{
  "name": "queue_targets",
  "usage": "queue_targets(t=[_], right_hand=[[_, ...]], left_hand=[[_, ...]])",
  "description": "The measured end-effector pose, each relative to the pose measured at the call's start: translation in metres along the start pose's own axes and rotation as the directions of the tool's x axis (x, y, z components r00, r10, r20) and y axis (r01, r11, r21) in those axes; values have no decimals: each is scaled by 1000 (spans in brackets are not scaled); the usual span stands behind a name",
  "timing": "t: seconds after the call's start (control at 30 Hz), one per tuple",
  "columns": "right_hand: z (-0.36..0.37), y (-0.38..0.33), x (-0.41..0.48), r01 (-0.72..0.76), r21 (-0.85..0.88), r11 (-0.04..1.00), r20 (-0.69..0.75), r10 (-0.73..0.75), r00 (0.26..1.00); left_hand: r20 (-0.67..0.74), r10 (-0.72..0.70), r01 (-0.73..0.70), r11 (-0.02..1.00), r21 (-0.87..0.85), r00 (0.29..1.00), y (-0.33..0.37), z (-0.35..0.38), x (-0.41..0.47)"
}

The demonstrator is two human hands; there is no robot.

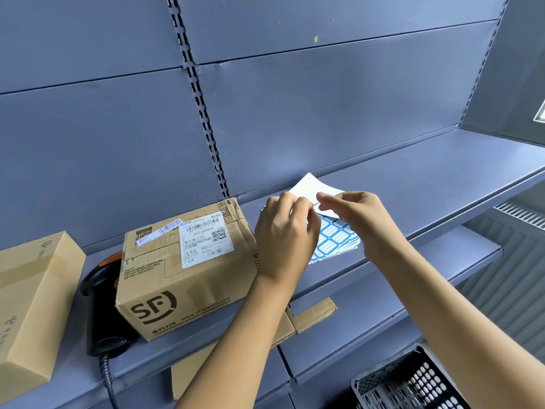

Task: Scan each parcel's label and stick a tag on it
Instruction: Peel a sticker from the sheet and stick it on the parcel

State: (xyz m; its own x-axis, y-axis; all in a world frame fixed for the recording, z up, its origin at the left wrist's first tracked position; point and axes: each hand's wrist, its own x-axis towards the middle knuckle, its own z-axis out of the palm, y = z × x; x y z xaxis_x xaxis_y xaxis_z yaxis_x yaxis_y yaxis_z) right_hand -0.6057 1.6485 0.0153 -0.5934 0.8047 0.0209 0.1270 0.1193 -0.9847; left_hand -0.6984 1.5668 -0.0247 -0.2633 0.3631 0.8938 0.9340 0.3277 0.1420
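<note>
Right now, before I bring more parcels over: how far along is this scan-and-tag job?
Possibly done: the scanner lies beside the SF box, so its label may be scanned. In hand: the left hand and right hand pinch the tag sheet, apparently peeling a tag. Left: no blue tag shows on the SF box or the plain box.

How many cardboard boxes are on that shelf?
2: the SF box in the middle, and a plain box at the left edge, partly out of frame. Others may be out of view.
</note>
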Motion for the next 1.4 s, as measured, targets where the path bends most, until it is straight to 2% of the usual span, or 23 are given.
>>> queue_targets(t=[0.47,0.57,0.63,0.73,0.83,0.93,1.2,1.4], right_hand=[[15,-1,3,-24,12,1000,92,23,995],[23,-4,4,44,14,999,126,-45,991],[31,-9,3,103,-18,995,190,-98,977],[46,-18,-1,197,-89,976,293,-164,942],[66,-27,-4,263,-141,954,400,-188,897],[90,-35,-8,292,-152,944,495,-183,849],[149,-48,-15,283,-251,926,647,-57,760],[163,-59,-19,299,-387,872,653,31,757]], left_hand=[[-35,143,-140,987,76,989,-15,-15,-3],[-48,48,-47,999,23,998,-23,-28,-5],[-46,-161,159,987,-33,986,-34,-41,-5],[21,-522,517,839,-169,853,-63,-66,-5],[197,-705,730,630,-267,681,-94,-95,-6],[287,-746,799,559,-222,601,-111,-122,-8],[341,-821,889,429,-161,458,-144,-159,-19],[414,-816,914,374,-155,404,-152,-167,-24]])
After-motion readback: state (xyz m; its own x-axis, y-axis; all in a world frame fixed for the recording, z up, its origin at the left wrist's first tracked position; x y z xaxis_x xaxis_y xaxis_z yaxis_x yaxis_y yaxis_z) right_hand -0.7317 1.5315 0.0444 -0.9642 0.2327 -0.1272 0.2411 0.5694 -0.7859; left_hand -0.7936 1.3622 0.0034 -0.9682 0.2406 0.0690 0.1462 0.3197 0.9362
